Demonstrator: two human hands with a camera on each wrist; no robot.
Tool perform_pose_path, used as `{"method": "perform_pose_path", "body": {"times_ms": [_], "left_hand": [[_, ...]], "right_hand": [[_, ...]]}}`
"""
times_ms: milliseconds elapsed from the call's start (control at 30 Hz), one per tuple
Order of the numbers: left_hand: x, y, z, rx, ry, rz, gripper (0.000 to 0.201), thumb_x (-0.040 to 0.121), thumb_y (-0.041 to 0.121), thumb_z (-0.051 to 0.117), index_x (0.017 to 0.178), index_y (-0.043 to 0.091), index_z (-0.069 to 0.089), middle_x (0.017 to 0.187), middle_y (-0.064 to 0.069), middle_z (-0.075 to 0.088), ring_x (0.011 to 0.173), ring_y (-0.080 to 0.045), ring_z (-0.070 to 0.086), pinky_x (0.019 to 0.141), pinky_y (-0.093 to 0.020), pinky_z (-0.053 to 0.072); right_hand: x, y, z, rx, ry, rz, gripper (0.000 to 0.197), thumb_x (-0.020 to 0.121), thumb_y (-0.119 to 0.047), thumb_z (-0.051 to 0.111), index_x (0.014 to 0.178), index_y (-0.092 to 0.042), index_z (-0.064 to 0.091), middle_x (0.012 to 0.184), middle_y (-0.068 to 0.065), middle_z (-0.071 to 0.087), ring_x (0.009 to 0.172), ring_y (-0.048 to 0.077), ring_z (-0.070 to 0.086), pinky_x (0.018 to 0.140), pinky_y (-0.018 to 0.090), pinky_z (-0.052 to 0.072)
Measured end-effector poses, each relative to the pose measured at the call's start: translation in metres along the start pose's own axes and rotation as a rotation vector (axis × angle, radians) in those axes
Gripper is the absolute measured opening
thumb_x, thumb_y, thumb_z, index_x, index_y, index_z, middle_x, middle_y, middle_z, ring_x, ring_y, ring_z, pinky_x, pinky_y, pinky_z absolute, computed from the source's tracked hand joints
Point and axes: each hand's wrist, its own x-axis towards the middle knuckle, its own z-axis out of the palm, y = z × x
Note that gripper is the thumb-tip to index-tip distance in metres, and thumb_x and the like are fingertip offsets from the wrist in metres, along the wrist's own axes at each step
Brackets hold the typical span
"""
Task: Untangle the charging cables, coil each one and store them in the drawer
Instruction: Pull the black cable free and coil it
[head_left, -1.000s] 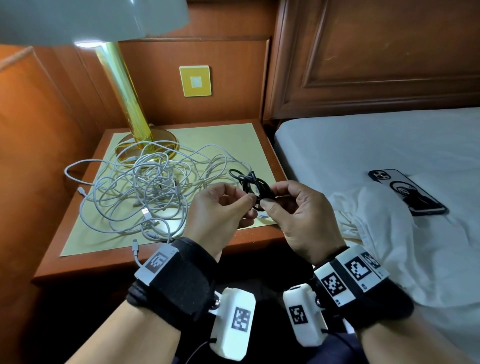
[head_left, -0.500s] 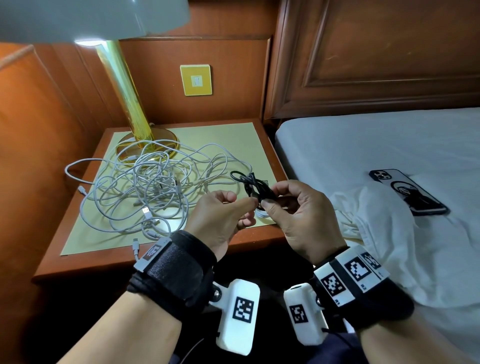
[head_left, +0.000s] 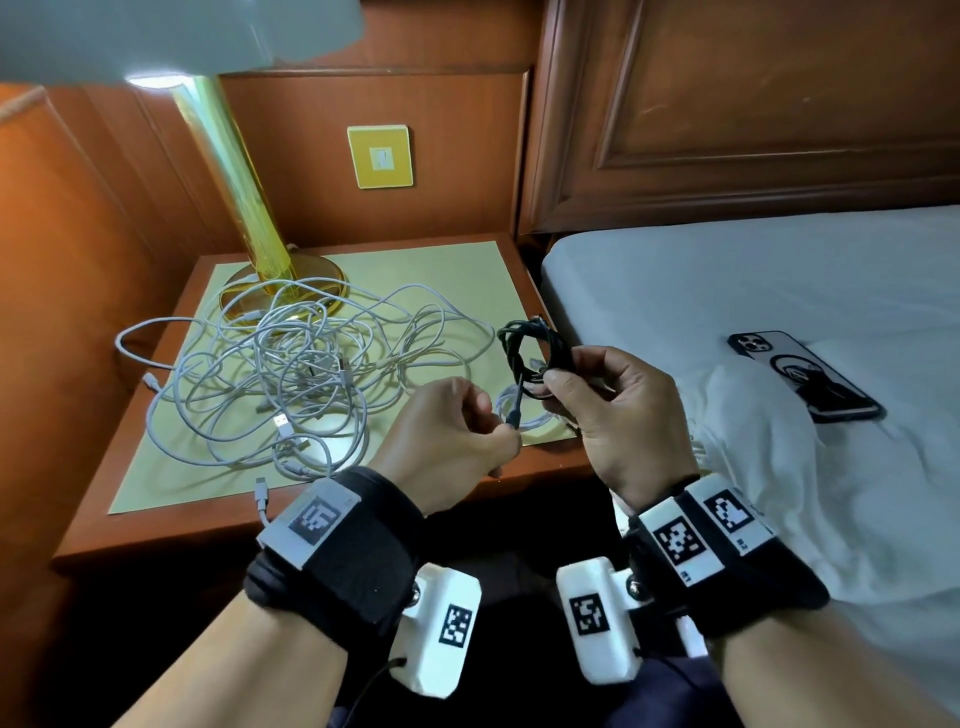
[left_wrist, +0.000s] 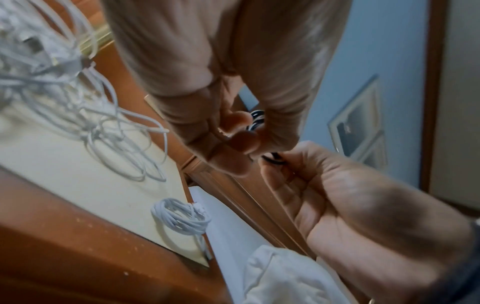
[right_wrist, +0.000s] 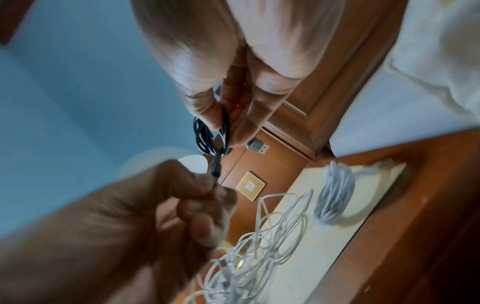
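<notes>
A: Head view: right hand (head_left: 618, 410) grips the coiled black cable (head_left: 530, 353) above the desk (head_left: 171, 525) edge; left hand (head_left: 457, 441) pinches its plug end. Coiling step, nearly done.
B: Next?
A: Probably tuck that end, then find the drawer; none visible.
B: Left wrist view?
A: One white coil (left_wrist: 182, 216) finished on the desk, white tangle (left_wrist: 64, 92) untouched.
B: Right wrist?
A: Fingers (right_wrist: 246, 115) clamp the black loops. Bed (head_left: 753, 291) alongside.

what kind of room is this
Most likely a bedroom, perhaps in a hotel: a white-sheeted bed against a carved wooden headboard, with a wooden bedside table carrying a gold-stemmed lamp.
</notes>
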Motion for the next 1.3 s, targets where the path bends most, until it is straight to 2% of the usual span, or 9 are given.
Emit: {"method": "perform_pose_path", "body": {"times_ms": [100,233,433,533,600,733,867,1100,1300], "left_hand": [[-0.001,0.003,-0.001,0.023,-0.033,0.036,0.025,0.081,0.006,0.066,0.074,0.015,0.043,0.064,0.0,0.055,0.052,-0.014,0.061,0.052,-0.019,0.047],[0.0,0.004,-0.005,0.011,-0.082,0.057,0.027,0.082,0.005,0.065,0.073,0.016,0.041,0.064,0.004,0.054,0.053,-0.014,0.063,0.054,-0.019,0.047],[-0.001,0.004,-0.002,-0.11,-0.091,0.064,0.018,0.084,0.005,0.069,0.083,0.012,0.052,0.069,0.001,0.059,0.058,-0.02,0.064,0.066,-0.031,0.052],[0.0,0.009,0.0,-0.308,-0.084,-0.012,0.031,0.068,0.01,0.071,0.092,0.011,0.051,0.079,-0.002,0.059,0.063,-0.019,0.055,0.064,-0.039,0.05],[0.002,0.01,0.0,-0.405,-0.058,-0.057,0.04,0.063,0.013,0.07,0.097,0.013,0.05,0.086,-0.003,0.061,0.069,-0.018,0.055,0.064,-0.038,0.049],[0.005,0.009,0.0,-0.533,0.002,-0.079,0.044,0.069,0.009,0.074,0.104,0.013,0.049,0.09,-0.007,0.062,0.072,-0.017,0.057,0.06,-0.032,0.047],[0.005,0.011,-0.001,-0.744,0.004,-0.114,0.021,0.093,0.001,0.065,0.104,0.009,0.049,0.076,-0.002,0.064,0.065,-0.017,0.055,0.056,-0.028,0.045],[0.006,0.009,-0.002,-0.751,0.081,-0.031,0.028,0.084,-0.007,0.07,0.101,0.01,0.056,0.08,-0.002,0.074,0.071,-0.013,0.066,0.059,-0.025,0.048],[0.007,0.008,-0.003,-0.734,0.087,0.049,0.031,0.079,-0.01,0.072,0.107,0.002,0.065,0.098,-0.017,0.075,0.087,-0.02,0.071,0.071,-0.022,0.056]], "right_hand": [[0.002,-0.003,0.001,0.32,0.024,0.13,0.012,0.085,-0.009,0.074,0.076,-0.016,0.074,0.081,0.013,0.076,0.081,0.024,0.074,0.078,0.035,0.058],[0.002,-0.01,-0.004,0.475,0.017,0.175,0.006,0.089,-0.002,0.069,0.088,-0.007,0.072,0.086,0.017,0.075,0.082,0.023,0.073,0.07,0.024,0.057],[0.002,-0.009,-0.006,0.218,-0.055,0.042,0.002,0.087,-0.016,0.074,0.085,-0.016,0.074,0.085,0.012,0.075,0.071,0.028,0.066,0.066,0.032,0.051],[0.002,-0.008,-0.006,0.143,-0.074,-0.045,0.006,0.089,-0.01,0.071,0.084,-0.014,0.072,0.063,-0.009,0.068,0.055,0.002,0.057,0.06,0.016,0.044],[0.001,-0.008,-0.006,0.143,-0.093,-0.054,0.006,0.09,-0.008,0.07,0.086,-0.013,0.071,0.058,-0.015,0.063,0.053,0.0,0.056,0.059,0.012,0.042],[-0.001,-0.008,-0.003,0.165,-0.141,-0.026,0.005,0.088,-0.008,0.072,0.09,-0.012,0.073,0.074,-0.004,0.072,0.067,0.008,0.065,0.07,0.026,0.048],[-0.002,-0.007,-0.002,0.121,-0.154,-0.027,0.009,0.082,-0.019,0.076,0.091,-0.017,0.074,0.083,0.003,0.075,0.077,0.018,0.069,0.081,0.039,0.056],[-0.004,-0.007,0.0,0.129,-0.152,-0.031,0.004,0.088,-0.008,0.072,0.091,-0.008,0.072,0.061,-0.014,0.065,0.059,0.0,0.06,0.062,0.011,0.045],[-0.003,-0.007,0.004,0.197,-0.105,0.16,0.007,0.087,-0.02,0.072,0.082,-0.019,0.075,0.062,-0.001,0.064,0.055,0.007,0.053,0.053,0.016,0.039]]}}
